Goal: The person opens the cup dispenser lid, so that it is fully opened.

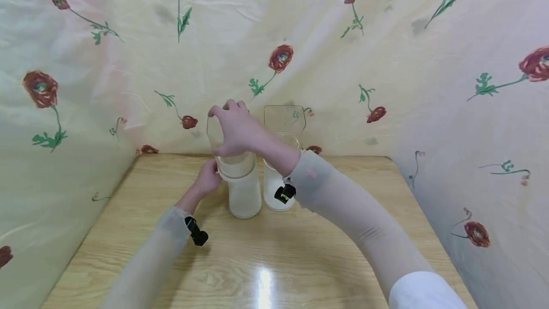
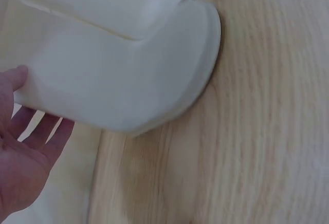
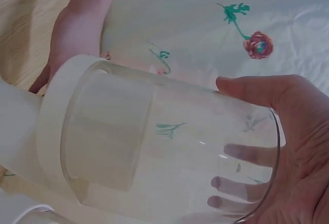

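Observation:
A white stand with a rounded foot stands upright on the table, topped by a clear cylinder around a shorter frosted inner tube. My right hand grips the clear cylinder from above near its open rim, thumb on one side and fingers on the other. Lower down, my left hand holds the white stand's upper part from the left, thumb and fingers on opposite sides in the left wrist view. A second white stand with its own clear cylinder is beside it, partly hidden behind my right forearm.
The wooden table stretches from the stands toward me. Behind it and along both sides hangs a pale curtain printed with red flowers. My right sleeve crosses in front of the second stand.

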{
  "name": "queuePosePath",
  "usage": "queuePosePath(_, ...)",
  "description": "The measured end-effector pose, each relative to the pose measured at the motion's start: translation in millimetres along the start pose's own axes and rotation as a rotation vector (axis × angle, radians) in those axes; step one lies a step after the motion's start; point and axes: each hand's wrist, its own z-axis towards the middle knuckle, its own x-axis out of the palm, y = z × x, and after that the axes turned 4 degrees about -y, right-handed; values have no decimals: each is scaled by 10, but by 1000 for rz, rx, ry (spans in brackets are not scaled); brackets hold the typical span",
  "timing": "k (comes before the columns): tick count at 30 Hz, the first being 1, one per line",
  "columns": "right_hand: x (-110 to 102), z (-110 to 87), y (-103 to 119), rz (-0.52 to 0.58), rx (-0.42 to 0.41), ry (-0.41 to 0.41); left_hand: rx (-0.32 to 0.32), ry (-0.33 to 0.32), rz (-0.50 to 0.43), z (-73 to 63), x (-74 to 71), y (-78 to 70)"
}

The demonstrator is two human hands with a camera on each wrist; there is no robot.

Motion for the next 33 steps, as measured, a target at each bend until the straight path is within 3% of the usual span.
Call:
queuePosePath(11,-188,-284,-17,95,-189,31,45,41,84,-256,-221,-147)
queuePosePath(19,-315,-588,-139,151,-389,82,119,180,7,-515,-253,-300)
queuePosePath(26,-357,-883,-387,184,-585,100,156,295,-32,-695,-130,-527)
queuePosePath(33,-407,-1131,-656,235,-679,123,207,350,-55,-769,115,-638)
